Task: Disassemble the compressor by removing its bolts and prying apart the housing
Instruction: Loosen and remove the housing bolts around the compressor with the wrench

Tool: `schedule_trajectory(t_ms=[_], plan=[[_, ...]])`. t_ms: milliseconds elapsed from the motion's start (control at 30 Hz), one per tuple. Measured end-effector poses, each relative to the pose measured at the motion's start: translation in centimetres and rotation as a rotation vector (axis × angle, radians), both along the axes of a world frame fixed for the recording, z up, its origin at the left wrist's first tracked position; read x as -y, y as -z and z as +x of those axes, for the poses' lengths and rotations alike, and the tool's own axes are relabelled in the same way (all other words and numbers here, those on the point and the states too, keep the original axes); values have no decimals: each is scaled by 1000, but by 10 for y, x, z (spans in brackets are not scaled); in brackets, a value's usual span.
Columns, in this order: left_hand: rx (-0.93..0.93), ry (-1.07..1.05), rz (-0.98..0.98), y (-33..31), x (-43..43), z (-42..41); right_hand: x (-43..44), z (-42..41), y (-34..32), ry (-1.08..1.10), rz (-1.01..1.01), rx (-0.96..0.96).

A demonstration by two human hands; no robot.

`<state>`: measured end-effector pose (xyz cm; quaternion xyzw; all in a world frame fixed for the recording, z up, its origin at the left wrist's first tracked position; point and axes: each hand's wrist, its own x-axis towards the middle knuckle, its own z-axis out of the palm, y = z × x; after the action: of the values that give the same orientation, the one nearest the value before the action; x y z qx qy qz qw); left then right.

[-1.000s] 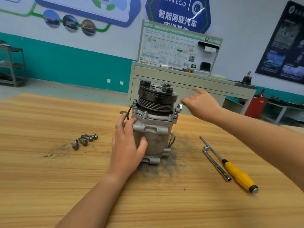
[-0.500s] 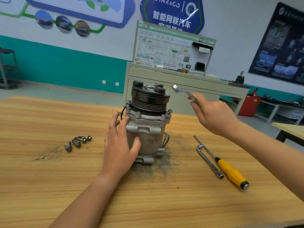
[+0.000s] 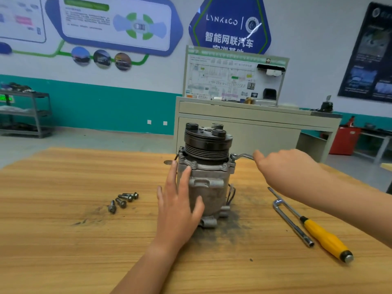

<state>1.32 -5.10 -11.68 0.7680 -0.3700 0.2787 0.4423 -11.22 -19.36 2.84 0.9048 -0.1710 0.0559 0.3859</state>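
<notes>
Your left hand (image 3: 178, 211) flat against compressor (image 3: 209, 187) — fingers straight, right hand (image 3: 284, 168) gripping wrench (image 3: 244, 155), its ring on compressor's top-right bolt (image 3: 233, 156).

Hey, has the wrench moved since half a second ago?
Yes. The wrench came down from beside the compressor's top onto its right flange.

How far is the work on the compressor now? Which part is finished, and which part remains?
Done: four bolts lie loose on the table, left of the compressor. In hand: the right hand holds a wrench with its ring end on a flange bolt, while the left hand braces the housing. Left: at least two more bolts sit in the flange, and the housing is unopened; the yellow-handled screwdriver lies unused.
</notes>
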Motion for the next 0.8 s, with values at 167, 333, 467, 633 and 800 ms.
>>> schedule_trajectory(t_ms=[167, 333, 467, 633, 800], plan=[[125, -9, -8, 0, 0, -1, -25, 2, -3, 67, 72, -6], [242, -49, 36, 0, 4, -4, -42, 8, -1, 172, 138, -19], [285, -87, 41, 0, 3, -2, -45, 16, -7, 177, 165, -96], [289, -85, 20, -1, 0, -1, -52, 21, -8, 174, 128, -167], [265, -59, -17, -4, -1, -1, -45, 18, -15, 127, 81, -171]])
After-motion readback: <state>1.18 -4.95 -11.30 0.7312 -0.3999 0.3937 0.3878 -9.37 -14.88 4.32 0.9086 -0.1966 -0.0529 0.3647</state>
